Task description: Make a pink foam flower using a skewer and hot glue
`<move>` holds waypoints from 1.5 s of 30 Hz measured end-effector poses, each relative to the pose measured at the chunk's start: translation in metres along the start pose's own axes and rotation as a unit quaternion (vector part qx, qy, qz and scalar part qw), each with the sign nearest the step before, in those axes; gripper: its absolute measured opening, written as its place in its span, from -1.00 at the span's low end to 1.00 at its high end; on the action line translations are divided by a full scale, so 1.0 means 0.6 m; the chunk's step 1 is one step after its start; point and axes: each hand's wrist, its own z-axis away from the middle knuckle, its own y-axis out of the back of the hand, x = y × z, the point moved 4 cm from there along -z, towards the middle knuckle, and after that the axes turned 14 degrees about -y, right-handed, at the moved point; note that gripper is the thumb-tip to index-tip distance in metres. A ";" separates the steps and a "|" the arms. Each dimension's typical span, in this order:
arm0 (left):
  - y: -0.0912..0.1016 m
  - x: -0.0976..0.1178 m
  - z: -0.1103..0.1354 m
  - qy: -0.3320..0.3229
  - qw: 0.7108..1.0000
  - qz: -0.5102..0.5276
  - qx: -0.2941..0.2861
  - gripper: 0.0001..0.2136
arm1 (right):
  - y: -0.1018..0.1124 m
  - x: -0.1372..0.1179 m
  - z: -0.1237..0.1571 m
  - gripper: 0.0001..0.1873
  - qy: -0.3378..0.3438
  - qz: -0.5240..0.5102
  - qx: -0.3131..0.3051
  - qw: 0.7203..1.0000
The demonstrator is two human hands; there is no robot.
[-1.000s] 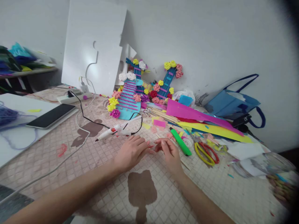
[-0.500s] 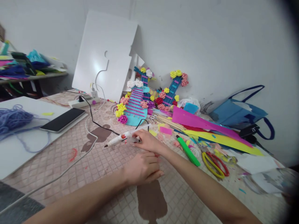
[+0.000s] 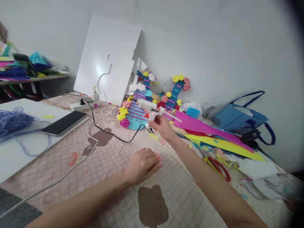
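My right hand (image 3: 165, 127) grips a white hot glue gun (image 3: 145, 104) by its handle, raised in front of the flower-trimmed cards. Its nozzle points left and a glue stick (image 3: 173, 116) juts out behind. A black cord (image 3: 114, 135) runs from the gun across the table to the power strip. Nearer to me, my left hand (image 3: 142, 166) is closed just above the tabletop. A small coral-pink piece (image 3: 158, 156) pokes out past its fingertips; the rest is hidden in the fingers.
Behind the gun stands a turquoise card (image 3: 135, 124) with paper flowers. Scissors (image 3: 219, 169) and coloured sheets (image 3: 213, 129) lie at right, before a blue bag (image 3: 239, 114). Left are a phone (image 3: 64, 123), yarn (image 3: 16, 118) and a power strip (image 3: 78, 106). A thin stick (image 3: 177, 160) lies by my right forearm.
My right hand has lifted the glue gun up and away, turning its nozzle from down-left to up-left. The hands have parted, uncovering the coral piece at my left fingers. My forearm now covers the green cutter.
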 end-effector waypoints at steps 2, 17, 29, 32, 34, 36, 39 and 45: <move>0.021 -0.028 -0.004 0.067 0.995 -0.018 0.077 -0.92 | 0.034 -0.011 -0.009 -0.68 -0.021 -0.086 0.033 0.996; 0.038 -0.171 -0.012 0.297 0.927 -0.082 -0.214 -0.74 | 0.143 -0.060 0.009 -0.53 -0.042 -0.332 0.148 0.931; 0.204 -0.201 0.107 0.393 0.859 -0.162 -0.286 -0.69 | 0.069 0.009 0.012 -0.62 -0.149 -0.388 0.106 0.903; 0.229 -0.201 0.123 0.399 0.839 -0.194 -0.314 -0.72 | 0.025 0.033 0.010 -0.60 -0.162 -0.357 0.144 0.909; 0.233 -0.190 0.118 0.377 0.847 -0.190 -0.323 -0.61 | -0.006 0.046 0.009 -0.58 -0.164 -0.344 0.139 0.914; 0.224 -0.174 0.098 0.324 0.872 -0.203 -0.305 -0.41 | -0.036 0.054 0.010 -0.58 -0.166 -0.333 0.127 0.919; 0.188 -0.150 0.051 0.244 0.922 -0.211 -0.216 -0.47 | -0.071 0.059 0.012 -0.59 -0.174 -0.308 0.115 0.928; 0.097 -0.157 -0.021 0.238 0.948 -0.156 -0.144 -0.84 | -0.091 0.060 0.020 -0.57 -0.166 -0.214 0.119 0.955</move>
